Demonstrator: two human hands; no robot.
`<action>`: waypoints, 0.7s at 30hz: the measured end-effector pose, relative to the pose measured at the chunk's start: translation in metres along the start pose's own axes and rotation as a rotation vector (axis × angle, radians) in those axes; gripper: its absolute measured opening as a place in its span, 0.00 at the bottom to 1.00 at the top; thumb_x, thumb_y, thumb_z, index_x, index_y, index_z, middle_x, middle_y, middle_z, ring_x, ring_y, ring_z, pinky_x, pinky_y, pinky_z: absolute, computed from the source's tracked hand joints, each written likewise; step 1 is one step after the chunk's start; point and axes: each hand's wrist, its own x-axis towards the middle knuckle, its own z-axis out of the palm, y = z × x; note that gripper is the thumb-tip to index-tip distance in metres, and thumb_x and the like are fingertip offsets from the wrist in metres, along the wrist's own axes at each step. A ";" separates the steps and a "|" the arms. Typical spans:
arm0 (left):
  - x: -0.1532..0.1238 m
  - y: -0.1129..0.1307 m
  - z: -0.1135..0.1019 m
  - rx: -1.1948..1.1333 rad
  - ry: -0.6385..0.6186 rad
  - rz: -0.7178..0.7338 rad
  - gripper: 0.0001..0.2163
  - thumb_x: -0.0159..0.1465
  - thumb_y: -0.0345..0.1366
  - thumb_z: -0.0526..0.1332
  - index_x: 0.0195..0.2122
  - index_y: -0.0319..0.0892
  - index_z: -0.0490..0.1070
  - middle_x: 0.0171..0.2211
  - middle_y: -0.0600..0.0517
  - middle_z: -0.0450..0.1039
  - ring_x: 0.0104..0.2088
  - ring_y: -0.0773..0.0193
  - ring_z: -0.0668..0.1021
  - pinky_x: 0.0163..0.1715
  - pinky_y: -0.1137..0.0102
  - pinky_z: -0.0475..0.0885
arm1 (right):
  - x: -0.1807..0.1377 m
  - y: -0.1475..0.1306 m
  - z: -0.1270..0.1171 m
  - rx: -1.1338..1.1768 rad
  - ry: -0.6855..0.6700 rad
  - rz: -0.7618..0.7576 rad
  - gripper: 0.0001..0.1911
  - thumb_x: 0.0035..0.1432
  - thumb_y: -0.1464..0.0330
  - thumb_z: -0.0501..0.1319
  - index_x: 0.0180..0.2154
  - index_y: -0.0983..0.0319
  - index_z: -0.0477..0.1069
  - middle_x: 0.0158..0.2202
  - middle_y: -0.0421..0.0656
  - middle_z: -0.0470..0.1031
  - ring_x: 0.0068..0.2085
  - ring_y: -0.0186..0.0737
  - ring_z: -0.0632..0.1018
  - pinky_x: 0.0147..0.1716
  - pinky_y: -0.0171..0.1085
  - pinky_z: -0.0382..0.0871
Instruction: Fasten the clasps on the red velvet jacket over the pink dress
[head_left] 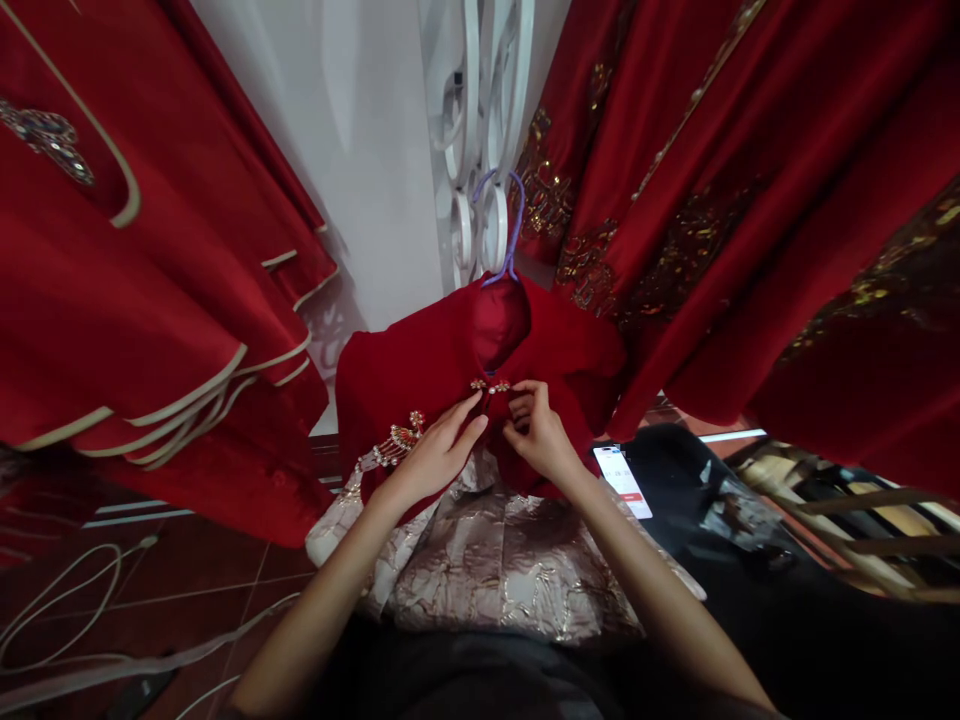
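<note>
A red velvet jacket (420, 370) hangs in front of me on a purple hanger (510, 225), over a pale brocade skirt (487, 570). Both hands meet at its front just below the collar. My left hand (439, 450) has its fingers pressed together on the red cloth beside a small gold clasp (489, 386). My right hand (536, 425) pinches the cloth edge right under that clasp. A gold beaded ornament (397, 440) hangs on the jacket left of my left hand.
Red robes with cream trim (150, 330) hang at the left, and red gold-embroidered garments (712, 200) at the right. A lit phone (622, 480) lies on a black surface at right. White cables (82, 610) trail over the red tiled floor. A white scrolled rack (480, 120) stands behind.
</note>
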 end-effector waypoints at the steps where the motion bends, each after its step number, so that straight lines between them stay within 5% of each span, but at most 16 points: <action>1: 0.001 0.000 0.000 0.001 0.006 -0.008 0.24 0.70 0.48 0.46 0.64 0.44 0.57 0.66 0.46 0.58 0.65 0.62 0.62 0.66 0.60 0.54 | 0.001 0.000 -0.001 0.011 -0.006 0.018 0.22 0.48 0.73 0.58 0.46 0.60 0.56 0.33 0.38 0.66 0.32 0.35 0.73 0.32 0.35 0.71; 7: 0.009 0.004 0.007 0.036 0.083 0.022 0.22 0.70 0.47 0.48 0.60 0.43 0.63 0.62 0.46 0.62 0.63 0.62 0.64 0.65 0.63 0.55 | 0.005 -0.012 -0.021 0.266 -0.145 0.122 0.11 0.49 0.70 0.58 0.38 0.60 0.62 0.27 0.36 0.69 0.27 0.31 0.71 0.28 0.32 0.67; 12: -0.003 0.012 0.015 -0.173 0.027 0.028 0.18 0.70 0.46 0.47 0.50 0.44 0.71 0.50 0.46 0.73 0.56 0.61 0.73 0.58 0.64 0.67 | 0.004 -0.020 -0.025 0.429 -0.229 0.106 0.16 0.48 0.67 0.64 0.39 0.58 0.63 0.31 0.38 0.72 0.33 0.34 0.76 0.34 0.35 0.72; 18: -0.005 0.000 0.008 -0.329 -0.006 -0.073 0.10 0.61 0.36 0.61 0.44 0.40 0.70 0.40 0.48 0.78 0.42 0.61 0.80 0.44 0.64 0.75 | -0.005 -0.041 -0.020 -0.024 -0.031 -0.003 0.11 0.51 0.67 0.65 0.33 0.58 0.62 0.27 0.37 0.68 0.27 0.33 0.71 0.27 0.34 0.67; 21: -0.005 -0.002 -0.003 -0.273 -0.034 -0.086 0.09 0.62 0.33 0.60 0.43 0.41 0.70 0.35 0.48 0.78 0.36 0.63 0.80 0.40 0.66 0.75 | -0.014 -0.056 -0.015 -0.111 -0.031 -0.002 0.09 0.54 0.66 0.64 0.31 0.58 0.62 0.24 0.36 0.66 0.24 0.33 0.69 0.25 0.34 0.65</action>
